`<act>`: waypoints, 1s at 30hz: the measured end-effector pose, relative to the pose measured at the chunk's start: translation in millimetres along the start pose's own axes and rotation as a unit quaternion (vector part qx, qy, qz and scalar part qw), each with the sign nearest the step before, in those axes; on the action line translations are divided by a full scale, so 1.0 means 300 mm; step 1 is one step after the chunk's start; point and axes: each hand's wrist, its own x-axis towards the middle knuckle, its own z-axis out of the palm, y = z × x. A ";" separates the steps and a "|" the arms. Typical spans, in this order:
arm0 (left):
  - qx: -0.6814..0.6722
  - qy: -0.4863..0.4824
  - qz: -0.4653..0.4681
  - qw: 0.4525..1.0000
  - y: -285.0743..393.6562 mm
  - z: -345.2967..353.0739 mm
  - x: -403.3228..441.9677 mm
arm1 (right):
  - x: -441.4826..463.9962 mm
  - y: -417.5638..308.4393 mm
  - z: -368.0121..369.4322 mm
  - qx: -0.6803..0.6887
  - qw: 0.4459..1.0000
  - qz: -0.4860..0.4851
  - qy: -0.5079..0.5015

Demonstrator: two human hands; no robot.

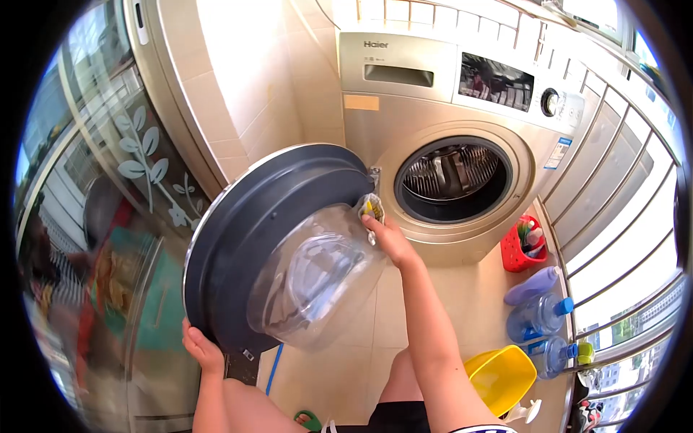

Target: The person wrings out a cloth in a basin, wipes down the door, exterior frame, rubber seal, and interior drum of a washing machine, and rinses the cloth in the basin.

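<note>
The washing machine's round door (238, 238) is swung wide to the left, its dark inner ring and clear glass bowl (317, 278) facing me. My left hand (203, 350) grips the door's lower left edge. Between the fingers of my right hand (390, 239) is a bunched, pale cloth with yellow marks (372, 208). That hand is at the right side of the door, close to the glass bowl and the hinge (375, 175). Behind it, the washing machine (433, 119) shows its metal drum (455, 173) through the round opening.
Along the right railing (621, 267) stand a red basket (514, 249) of bottles, a purple bottle (533, 286), large blue water bottles (530, 317) and a yellow basin (502, 375). A glass sliding door (137, 289) is on the left. A green slipper (309, 420) shows below.
</note>
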 end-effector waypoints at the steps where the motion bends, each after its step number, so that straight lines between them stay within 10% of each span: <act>1: -0.056 -0.002 0.012 0.998 0.016 0.002 0.020 | 0.018 0.103 -0.007 0.125 0.985 0.111 -0.052; 5: -0.116 -0.021 -0.009 0.993 -0.023 0.003 0.042 | -0.069 0.317 0.039 0.507 0.836 0.181 -0.106; 16: -0.103 -0.025 -0.057 0.993 -0.018 -0.009 0.037 | -0.228 0.337 0.144 0.604 0.761 0.235 -0.037; 20: -0.080 0.013 -0.057 0.995 -0.011 0.010 0.033 | -0.182 0.142 0.042 0.360 0.919 0.154 0.041; 22: -0.145 -0.014 -0.037 0.989 0.019 0.013 0.050 | -0.215 -0.036 0.029 0.146 0.986 -0.044 0.064; 30: -0.142 -0.019 -0.024 0.989 -0.030 0.004 0.041 | -0.016 -0.420 0.057 -0.088 0.879 -0.446 0.141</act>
